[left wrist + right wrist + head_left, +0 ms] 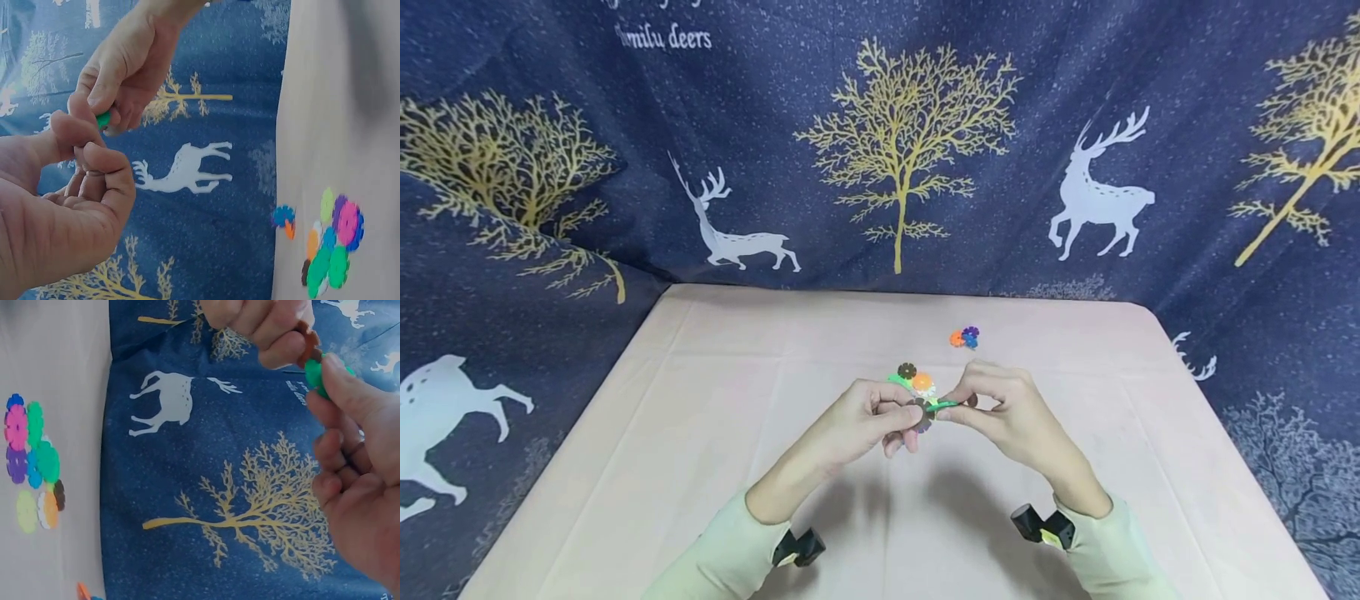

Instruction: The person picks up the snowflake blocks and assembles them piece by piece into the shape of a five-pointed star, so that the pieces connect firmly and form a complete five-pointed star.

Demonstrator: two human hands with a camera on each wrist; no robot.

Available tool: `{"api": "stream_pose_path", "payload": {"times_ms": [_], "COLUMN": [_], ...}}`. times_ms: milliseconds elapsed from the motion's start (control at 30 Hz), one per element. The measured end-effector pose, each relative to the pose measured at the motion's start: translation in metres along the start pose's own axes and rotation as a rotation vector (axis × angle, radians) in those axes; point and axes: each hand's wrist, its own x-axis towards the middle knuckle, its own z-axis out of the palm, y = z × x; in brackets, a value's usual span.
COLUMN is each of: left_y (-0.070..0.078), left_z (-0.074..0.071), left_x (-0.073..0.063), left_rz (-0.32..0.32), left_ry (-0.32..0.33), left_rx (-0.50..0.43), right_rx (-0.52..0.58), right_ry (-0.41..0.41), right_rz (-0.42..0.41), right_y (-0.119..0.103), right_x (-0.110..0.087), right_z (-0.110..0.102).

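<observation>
Over the middle of the table, my left hand [880, 417] pinches a brown notched plastic disc [922, 415] between thumb and fingers. My right hand [1003, 408] pinches a green notched disc [942, 406], held edge-on to the brown one. In the right wrist view the green disc [314, 375] meets the edge of the brown disc [309, 345]; how deep their slots interlock cannot be seen. From the left wrist, only a bit of the green disc [103, 120] shows between the hands, and the left fingers hide the brown one.
A pile of loose discs, with a pink disc [348, 223] and a green one [338, 267], lies on the table [715, 400] beyond the hands. Farther back sits a small group with an orange disc [957, 338]. A dark blue printed cloth [850, 108] hangs behind.
</observation>
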Motion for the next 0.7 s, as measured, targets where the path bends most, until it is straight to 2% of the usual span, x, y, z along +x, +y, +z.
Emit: {"api": "stream_pose_path", "payload": {"times_ms": [133,333,567,700], "left_y": [0.001,0.003,-0.001,-0.005], "left_z": [0.003,0.004,0.000,0.000], "left_x": [-0.003,-0.004,0.000,0.002], "left_rz": [-0.012,-0.023,-0.004,-0.014], "left_ry": [-0.017,-0.050,-0.023,0.004], "left_rx": [0.027,0.051,0.047,0.043], "right_rx": [0.057,0.129,0.169,0.154], "right_ry": [-0.036,-0.092,-0.128,-0.140], "right_rz": [-0.045,-0.041,0.071,0.086], "right_y": [0.002,0.004,0.013,0.022], "right_x": [-0.001,-0.002,0.003,0.004], "right_z": [-0.002,-0.003,-0.002,-0.004]}}
